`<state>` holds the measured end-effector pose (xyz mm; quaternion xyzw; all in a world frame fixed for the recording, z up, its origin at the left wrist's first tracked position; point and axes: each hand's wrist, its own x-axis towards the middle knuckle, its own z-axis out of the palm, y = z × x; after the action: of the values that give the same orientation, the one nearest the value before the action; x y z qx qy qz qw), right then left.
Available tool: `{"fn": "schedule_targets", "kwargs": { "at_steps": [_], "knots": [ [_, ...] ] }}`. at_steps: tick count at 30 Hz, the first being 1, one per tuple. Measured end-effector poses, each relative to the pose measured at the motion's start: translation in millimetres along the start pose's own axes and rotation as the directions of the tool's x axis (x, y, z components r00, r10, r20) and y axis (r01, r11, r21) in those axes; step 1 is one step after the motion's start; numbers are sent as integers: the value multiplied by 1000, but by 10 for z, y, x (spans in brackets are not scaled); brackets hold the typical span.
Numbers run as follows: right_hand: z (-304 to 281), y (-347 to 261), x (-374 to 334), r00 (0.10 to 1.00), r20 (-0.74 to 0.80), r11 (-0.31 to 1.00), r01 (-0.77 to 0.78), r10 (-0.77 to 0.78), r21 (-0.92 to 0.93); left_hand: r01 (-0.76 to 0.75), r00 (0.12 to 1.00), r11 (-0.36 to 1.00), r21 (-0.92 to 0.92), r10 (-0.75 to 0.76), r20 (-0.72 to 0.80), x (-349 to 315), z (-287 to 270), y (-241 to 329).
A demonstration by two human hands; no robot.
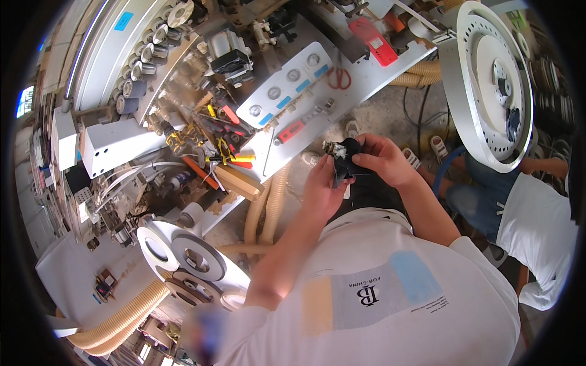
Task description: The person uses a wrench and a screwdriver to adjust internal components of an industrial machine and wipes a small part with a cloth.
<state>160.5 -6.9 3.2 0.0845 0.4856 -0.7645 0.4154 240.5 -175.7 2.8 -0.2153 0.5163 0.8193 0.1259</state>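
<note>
In front of my body, over the floor beside the bench, a small black part [347, 168] with a whitish, metallic-looking piece [336, 150] on its upper left is held between both hands. My left hand [323, 186] is closed round its lower left side, thumb on top. On the other side my right hand [388, 160] pinches it between thumb and fingers. The exact kind of part cannot be made out, and the fingers hide some of it. Closest on the bench lies a red-handled adjustable wrench [293, 130].
On the bench [366, 91] are a gauge panel [285, 85], red scissors [339, 78], a red case [373, 41], and pliers and screwdrivers [223, 152]. A large white wheel [491, 85] stands right, near another person [537, 219]. Ribbed hoses [274, 204] hang below the bench.
</note>
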Motion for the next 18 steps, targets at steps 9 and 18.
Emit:
{"fn": "schedule_targets", "kwargs": {
  "at_steps": [9,18],
  "knots": [
    [54,-83,-91,981,-148,965,-152,122,-211,41,997,936,-350,-59,-41,-42,-177,81],
    [370,-117,-165,984,-126,901,-167,126,-399,-7,999,979,-203,16,42,-97,-291,24]
  ]
}}
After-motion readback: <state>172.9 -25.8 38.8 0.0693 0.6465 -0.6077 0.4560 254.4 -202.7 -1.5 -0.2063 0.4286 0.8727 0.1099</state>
